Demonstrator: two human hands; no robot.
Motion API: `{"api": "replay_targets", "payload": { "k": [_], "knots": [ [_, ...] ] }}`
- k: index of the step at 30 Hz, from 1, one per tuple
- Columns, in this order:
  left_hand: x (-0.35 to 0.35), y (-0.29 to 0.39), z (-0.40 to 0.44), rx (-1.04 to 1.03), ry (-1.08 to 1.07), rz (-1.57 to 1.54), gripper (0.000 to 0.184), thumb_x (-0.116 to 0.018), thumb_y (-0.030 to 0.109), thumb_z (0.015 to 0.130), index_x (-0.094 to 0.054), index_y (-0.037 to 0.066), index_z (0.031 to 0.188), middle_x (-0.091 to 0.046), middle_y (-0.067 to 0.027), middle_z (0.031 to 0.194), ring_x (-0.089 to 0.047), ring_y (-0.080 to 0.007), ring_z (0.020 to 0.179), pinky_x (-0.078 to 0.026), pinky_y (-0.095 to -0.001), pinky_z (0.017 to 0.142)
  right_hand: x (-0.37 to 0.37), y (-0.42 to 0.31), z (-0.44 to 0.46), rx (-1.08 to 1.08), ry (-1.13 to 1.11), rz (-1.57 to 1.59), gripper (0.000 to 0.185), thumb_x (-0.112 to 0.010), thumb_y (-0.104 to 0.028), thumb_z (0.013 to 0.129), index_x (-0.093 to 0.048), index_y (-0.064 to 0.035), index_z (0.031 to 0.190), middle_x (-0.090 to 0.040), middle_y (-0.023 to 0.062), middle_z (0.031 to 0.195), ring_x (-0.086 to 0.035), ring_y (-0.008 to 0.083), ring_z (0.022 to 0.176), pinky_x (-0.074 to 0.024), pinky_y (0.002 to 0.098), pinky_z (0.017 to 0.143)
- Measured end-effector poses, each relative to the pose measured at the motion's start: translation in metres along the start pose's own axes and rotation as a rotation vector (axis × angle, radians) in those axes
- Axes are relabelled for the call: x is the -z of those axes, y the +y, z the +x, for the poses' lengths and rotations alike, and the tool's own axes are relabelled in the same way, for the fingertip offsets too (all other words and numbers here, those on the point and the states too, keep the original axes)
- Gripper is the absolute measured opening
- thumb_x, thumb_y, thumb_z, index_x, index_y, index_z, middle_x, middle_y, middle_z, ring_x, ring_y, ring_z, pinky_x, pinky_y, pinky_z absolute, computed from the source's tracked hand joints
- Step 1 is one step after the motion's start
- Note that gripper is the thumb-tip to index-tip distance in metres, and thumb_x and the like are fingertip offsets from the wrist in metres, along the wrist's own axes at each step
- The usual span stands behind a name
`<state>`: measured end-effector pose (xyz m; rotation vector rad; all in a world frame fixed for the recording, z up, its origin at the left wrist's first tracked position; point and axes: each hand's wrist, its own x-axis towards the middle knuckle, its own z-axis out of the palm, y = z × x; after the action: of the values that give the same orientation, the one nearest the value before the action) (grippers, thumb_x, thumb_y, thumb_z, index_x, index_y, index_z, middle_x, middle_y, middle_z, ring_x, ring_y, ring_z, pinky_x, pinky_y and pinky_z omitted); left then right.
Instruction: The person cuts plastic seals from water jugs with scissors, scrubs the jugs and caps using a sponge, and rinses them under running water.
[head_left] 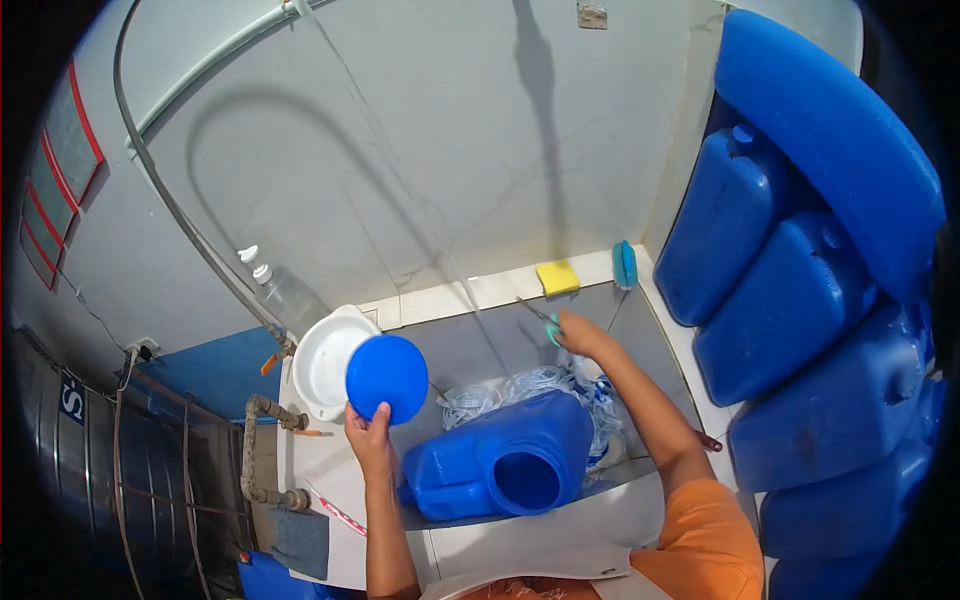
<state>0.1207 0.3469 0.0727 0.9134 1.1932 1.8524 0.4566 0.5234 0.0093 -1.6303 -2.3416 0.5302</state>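
Observation:
My left hand point(372, 440) grips a round blue lid point(388, 378) by its lower edge, thumb on the face, in front of a white basin point(325, 362). Farther right, my right hand point(578, 334) is closed on scissors point(551, 328) with teal handles, their blades pointing up and left over the tiled sink. Between my arms a blue plastic jug point(450, 470) lies tilted in the sink, its wide round mouth uncovered and facing me. Crumpled clear plastic point(500, 393) is heaped behind and beside the jug.
A yellow sponge point(557, 278) and a blue brush point(624, 265) rest on the back ledge. Clear pump bottles point(288, 300) stand left, near a pipe with a valve point(262, 450). Several blue jugs point(785, 310) line the right side. A pink-and-white toothbrush-like item point(338, 512) lies on the left ledge.

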Motion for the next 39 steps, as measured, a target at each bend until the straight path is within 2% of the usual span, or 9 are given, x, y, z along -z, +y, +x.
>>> {"api": "replay_targets", "payload": {
  "k": [11,17,19,23,25,27,34,37,39],
  "knots": [
    [-0.013,-0.034,-0.006,0.579,0.107,-0.510,0.047,-0.063,0.012,0.076,-0.046,-0.001,0.119,-0.056,-0.0155,0.113,-0.055,-0.0277,0.105,-0.043,-0.0430,0.093,-0.040,-0.035,0.177,0.379,-0.038,-0.359,0.018,-0.056,-0.009,0.076,-0.058,-0.0001,0.092,-0.062,0.0180,0.090,-0.061,0.0356,0.089,-0.0501,0.0433,0.073],
    [-0.020,-0.057,-0.001,0.659,0.022,-0.614,0.047,-0.061,0.017,0.077,-0.046,-0.001,0.118,-0.052,-0.0158,0.120,-0.049,-0.0302,0.113,-0.035,-0.0477,0.100,-0.025,0.016,0.088,-0.203,0.778,-0.473,0.034,-0.058,-0.027,0.078,-0.057,-0.0041,0.104,-0.054,0.0185,0.101,-0.050,0.0354,0.097,-0.0398,0.0460,0.083],
    [-0.028,-0.070,0.004,0.662,0.044,-0.615,0.046,-0.061,0.016,0.077,-0.046,0.000,0.118,-0.052,-0.0159,0.120,-0.048,-0.0304,0.113,-0.035,-0.0484,0.100,-0.016,0.031,0.065,-0.144,0.423,-0.170,0.040,-0.062,-0.025,0.076,-0.056,-0.0099,0.112,-0.048,0.0207,0.113,-0.046,0.0365,0.106,-0.0409,0.0434,0.086],
    [-0.059,-0.076,0.014,0.616,-0.071,-0.607,0.045,-0.058,0.027,0.082,-0.046,0.004,0.119,-0.052,-0.0136,0.120,-0.049,-0.0285,0.113,-0.036,-0.0462,0.100,-0.032,-0.050,0.000,0.140,0.371,0.413,0.037,-0.058,-0.023,0.079,-0.055,-0.0084,0.113,-0.049,0.0216,0.110,-0.044,0.0396,0.108,-0.0380,0.0461,0.091],
    [-0.073,-0.092,0.012,0.717,-0.115,-0.623,0.046,-0.055,0.036,0.085,-0.046,0.006,0.119,-0.052,-0.0120,0.120,-0.049,-0.0272,0.112,-0.036,-0.0441,0.100,-0.027,-0.118,-0.025,0.575,0.218,0.251,0.036,-0.056,-0.021,0.081,-0.053,-0.0063,0.114,-0.048,0.0213,0.111,-0.043,0.0394,0.109,-0.0359,0.0452,0.092],
    [-0.084,-0.089,-0.001,0.682,-0.255,-0.802,0.059,-0.041,0.057,0.088,-0.047,0.008,0.121,-0.053,-0.0087,0.121,-0.051,-0.0234,0.112,-0.038,-0.0383,0.099,-0.016,-0.179,-0.042,0.601,0.357,0.276,0.030,-0.052,-0.022,0.085,-0.053,-0.0054,0.111,-0.049,0.0217,0.110,-0.041,0.0399,0.109,-0.0308,0.0430,0.096],
    [-0.044,-0.035,0.014,0.541,-0.168,-0.652,0.058,-0.037,0.051,0.092,-0.045,0.005,0.125,-0.052,-0.0110,0.124,-0.048,-0.0232,0.116,-0.037,-0.0400,0.100,-0.050,-0.188,-0.011,0.421,0.375,0.241,0.022,-0.049,-0.003,0.078,-0.047,0.0041,0.098,-0.046,0.0244,0.094,-0.042,0.0410,0.087,-0.0343,0.0472,0.079],
    [-0.041,-0.041,0.004,0.694,-0.043,-0.574,0.057,-0.037,0.049,0.092,-0.043,0.003,0.126,-0.051,-0.0122,0.125,-0.049,-0.0247,0.115,-0.036,-0.0418,0.101,-0.047,-0.227,-0.037,0.786,0.396,0.319,0.019,-0.048,-0.005,0.079,-0.047,0.0033,0.097,-0.045,0.0251,0.094,-0.042,0.0418,0.086,-0.0342,0.0479,0.078],
    [-0.054,-0.029,-0.005,0.632,-0.050,-0.694,0.057,-0.036,0.048,0.093,-0.043,0.003,0.127,-0.050,-0.0134,0.127,-0.048,-0.0258,0.116,-0.036,-0.0425,0.101,-0.039,-0.224,-0.005,0.745,0.425,0.165,0.025,-0.051,-0.013,0.081,-0.048,0.0049,0.097,-0.047,0.0247,0.095,-0.044,0.0390,0.082,-0.0363,0.0475,0.072]
  ]
}}
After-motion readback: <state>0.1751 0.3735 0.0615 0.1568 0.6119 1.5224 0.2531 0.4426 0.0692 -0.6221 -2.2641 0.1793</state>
